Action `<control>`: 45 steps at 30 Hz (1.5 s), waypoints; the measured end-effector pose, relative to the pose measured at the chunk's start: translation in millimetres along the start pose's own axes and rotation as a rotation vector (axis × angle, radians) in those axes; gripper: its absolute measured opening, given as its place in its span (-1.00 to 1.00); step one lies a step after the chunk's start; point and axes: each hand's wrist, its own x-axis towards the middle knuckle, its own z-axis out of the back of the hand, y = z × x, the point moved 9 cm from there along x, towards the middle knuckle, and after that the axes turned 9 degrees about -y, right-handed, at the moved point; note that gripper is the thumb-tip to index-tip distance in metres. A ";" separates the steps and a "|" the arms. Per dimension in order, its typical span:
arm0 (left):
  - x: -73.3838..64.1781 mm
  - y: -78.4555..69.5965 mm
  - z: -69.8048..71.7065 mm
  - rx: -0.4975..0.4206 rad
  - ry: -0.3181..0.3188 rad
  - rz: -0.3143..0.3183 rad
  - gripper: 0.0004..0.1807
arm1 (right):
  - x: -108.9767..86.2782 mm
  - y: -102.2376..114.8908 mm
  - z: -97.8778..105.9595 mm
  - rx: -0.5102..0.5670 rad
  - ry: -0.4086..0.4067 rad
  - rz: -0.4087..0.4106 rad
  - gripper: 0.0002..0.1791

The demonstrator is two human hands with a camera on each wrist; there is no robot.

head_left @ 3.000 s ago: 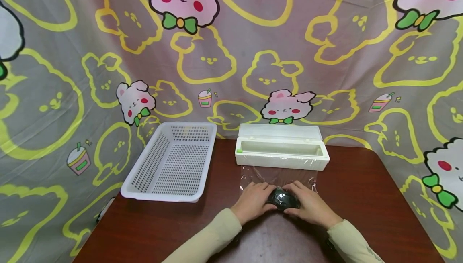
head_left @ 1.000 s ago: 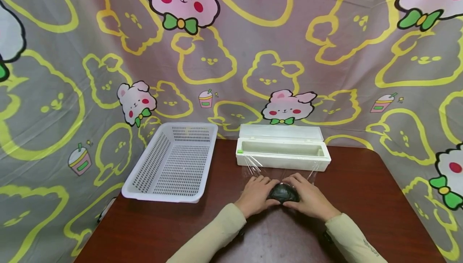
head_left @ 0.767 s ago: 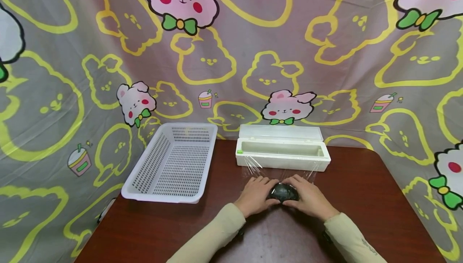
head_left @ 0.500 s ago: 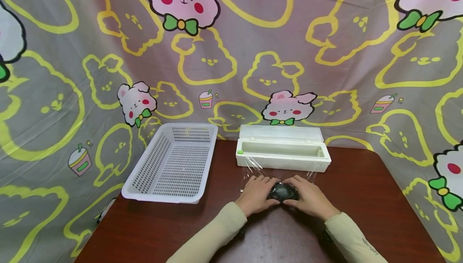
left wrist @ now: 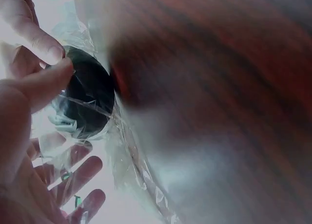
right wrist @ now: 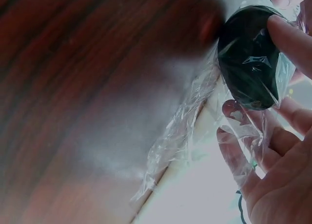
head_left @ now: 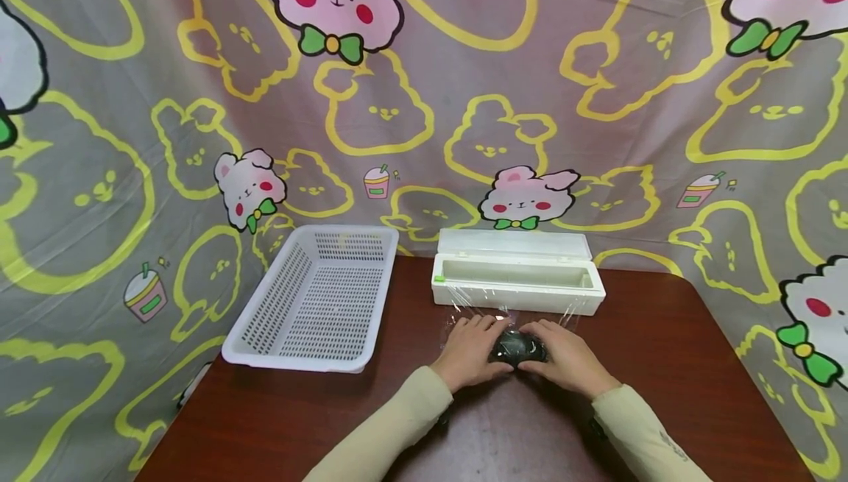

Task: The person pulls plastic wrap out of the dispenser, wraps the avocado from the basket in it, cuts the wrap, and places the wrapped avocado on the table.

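Note:
A dark, blackish-green oval object (head_left: 515,348), smooth like a fruit or vegetable, is wrapped in clear cling film. My left hand (head_left: 472,352) holds its left side, and my right hand (head_left: 565,355) holds its right side. In the left wrist view the left thumb (left wrist: 46,83) presses the film against the object (left wrist: 87,97), with other fingers spread beneath the film. The right thumb (right wrist: 291,41) lies on the object (right wrist: 249,58) in the right wrist view. Film (head_left: 457,314) stretches from my hands to the white cling film dispenser (head_left: 519,297), whose lid stands up.
A white perforated plastic basket (head_left: 379,298) stands at the left of the brown table (head_left: 662,364). A small green piece (head_left: 439,278) sits at the dispenser's left end. A patterned cloth (head_left: 424,99) hangs behind and around the table.
Over three seconds, both hands and the wrapped object have moved slightly forward, shortening the film span to the dispenser. Most recently, my left fingers have shifted forward over the film.

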 end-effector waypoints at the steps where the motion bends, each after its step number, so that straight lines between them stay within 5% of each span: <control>1: 0.7 -0.2 0.2 0.004 -0.002 -0.001 -0.16 | 0.4 0.1 0.5 -0.002 -0.003 0.004 -0.38; 8: 1.8 -1.2 -0.7 0.037 -0.007 -0.010 -0.31 | 3.0 1.9 0.4 -0.014 -0.014 0.043 -0.32; 20: 5.8 1.4 -0.9 -0.009 0.034 0.024 -0.19 | 7.4 1.5 2.7 -0.038 -0.054 0.062 -0.38; 45: 13.3 6.1 -4.2 0.033 0.036 0.036 -0.33 | 14.5 -7.6 -2.4 -0.036 -0.015 0.039 -0.40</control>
